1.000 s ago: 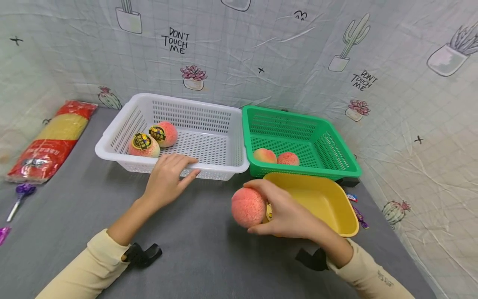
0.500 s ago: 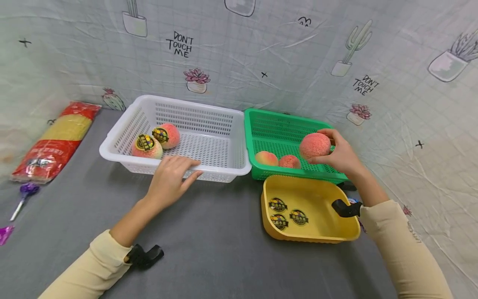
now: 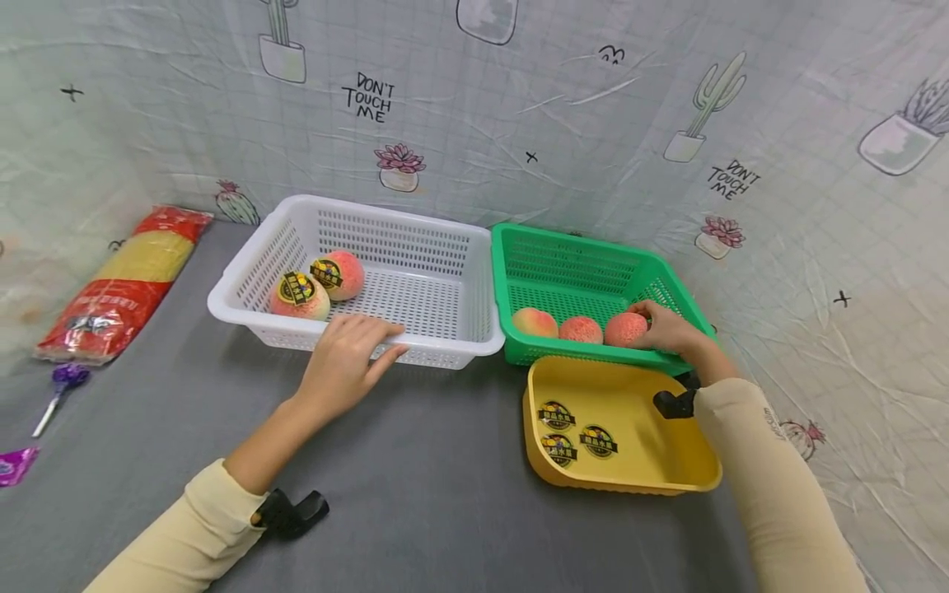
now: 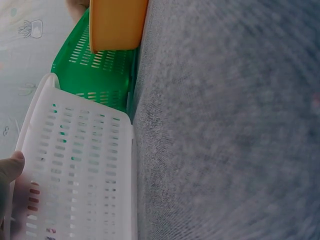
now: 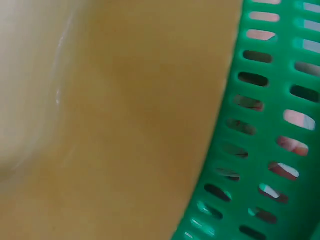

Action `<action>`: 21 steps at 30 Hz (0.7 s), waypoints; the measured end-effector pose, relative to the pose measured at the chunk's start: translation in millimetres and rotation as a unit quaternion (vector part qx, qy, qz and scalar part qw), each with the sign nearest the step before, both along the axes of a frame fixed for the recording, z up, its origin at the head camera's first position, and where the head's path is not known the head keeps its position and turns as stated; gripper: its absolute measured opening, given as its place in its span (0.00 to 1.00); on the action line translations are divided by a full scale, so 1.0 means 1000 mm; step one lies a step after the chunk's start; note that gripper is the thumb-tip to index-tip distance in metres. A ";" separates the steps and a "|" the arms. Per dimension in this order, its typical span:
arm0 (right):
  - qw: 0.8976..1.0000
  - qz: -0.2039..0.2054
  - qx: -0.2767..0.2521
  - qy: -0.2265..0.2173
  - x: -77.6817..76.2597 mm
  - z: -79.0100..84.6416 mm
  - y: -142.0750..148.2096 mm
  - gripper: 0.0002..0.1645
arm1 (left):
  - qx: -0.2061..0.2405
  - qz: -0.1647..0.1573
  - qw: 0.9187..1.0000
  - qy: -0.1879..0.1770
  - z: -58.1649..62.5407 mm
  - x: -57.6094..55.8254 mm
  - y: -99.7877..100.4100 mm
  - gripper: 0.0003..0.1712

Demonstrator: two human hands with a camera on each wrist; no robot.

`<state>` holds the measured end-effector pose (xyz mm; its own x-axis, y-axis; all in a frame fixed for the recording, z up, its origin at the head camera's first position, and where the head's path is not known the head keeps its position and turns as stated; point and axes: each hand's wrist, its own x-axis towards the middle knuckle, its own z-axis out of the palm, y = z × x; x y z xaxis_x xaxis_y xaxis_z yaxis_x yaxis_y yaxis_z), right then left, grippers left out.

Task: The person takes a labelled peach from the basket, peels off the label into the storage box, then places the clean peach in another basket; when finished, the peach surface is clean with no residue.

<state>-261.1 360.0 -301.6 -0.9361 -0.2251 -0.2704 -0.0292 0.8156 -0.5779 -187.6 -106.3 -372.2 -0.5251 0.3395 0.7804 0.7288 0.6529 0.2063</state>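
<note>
In the head view, my left hand (image 3: 347,366) grips the near rim of a white plastic basket (image 3: 248,317), its thumb (image 4: 12,166) on the outer side. Two stickered peaches, one paler (image 3: 300,295) and one pinker (image 3: 343,277), lie in that basket's left end. My right hand (image 3: 670,331) reaches into the green basket (image 3: 549,352) and holds a pink peach (image 3: 625,329) low by its near wall. Left of it in a row are a red speckled peach (image 3: 582,330) and a yellowish peach (image 3: 535,322). The right wrist view hides the held peach.
A yellow tub (image 3: 638,482) with several round black stickers (image 3: 597,441) stands in front of the green basket. Far left lie a red-and-yellow packet (image 3: 122,288), a purple lollipop (image 3: 68,377) and a purple wrapper (image 3: 15,467). A printed cloth (image 3: 474,123) hangs behind.
My right hand has carried the peach from in front of the yellow tub, over it and down into the green basket's near side. My left hand stays at the white basket's rim.
</note>
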 end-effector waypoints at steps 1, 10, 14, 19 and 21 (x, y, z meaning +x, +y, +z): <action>1.000 0.003 0.009 -0.011 -0.001 -0.001 0.000 0.41 | 0.000 0.000 1.000 0.000 0.000 0.000 0.000 0.15; 0.997 0.008 0.051 -0.060 -0.007 -0.005 -0.008 0.35 | -0.003 0.001 1.000 0.001 -0.001 0.001 0.000 0.15; 0.996 0.010 0.062 -0.057 -0.008 -0.005 -0.010 0.32 | -0.003 0.002 1.000 0.000 0.000 0.002 0.001 0.15; 0.995 0.018 0.081 -0.057 -0.006 -0.002 -0.012 0.35 | -0.003 0.001 1.000 0.001 0.000 0.002 0.000 0.15; 0.994 0.023 0.084 -0.060 -0.006 -0.001 -0.012 0.37 | -0.003 0.000 1.000 0.001 0.000 0.002 0.000 0.15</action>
